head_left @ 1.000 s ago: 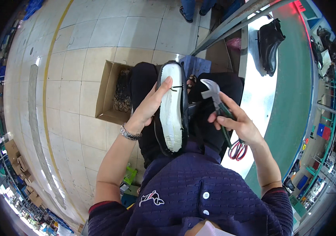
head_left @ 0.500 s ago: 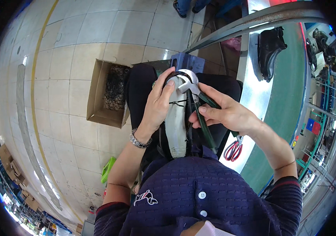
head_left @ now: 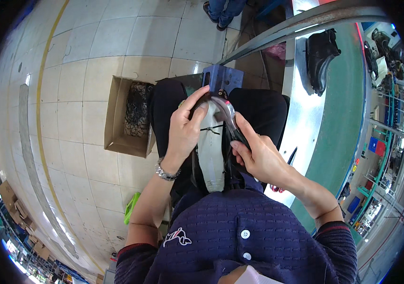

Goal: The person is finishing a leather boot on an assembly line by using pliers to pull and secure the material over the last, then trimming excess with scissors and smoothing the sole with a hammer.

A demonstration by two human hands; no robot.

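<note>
From here I see the right hand (head_left: 260, 157) gripping the pincers (head_left: 229, 114), handles now drawn closer together, head at the far end of the shoe (head_left: 210, 158); work there seems under way. The left hand (head_left: 186, 135) holds it over the lap (head_left: 272, 106).

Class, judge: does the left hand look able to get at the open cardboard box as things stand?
Probably not straight away: the left hand is occupied holding the shoe. Otherwise the way seems free, as the box stands open-topped beside the left leg.
</note>
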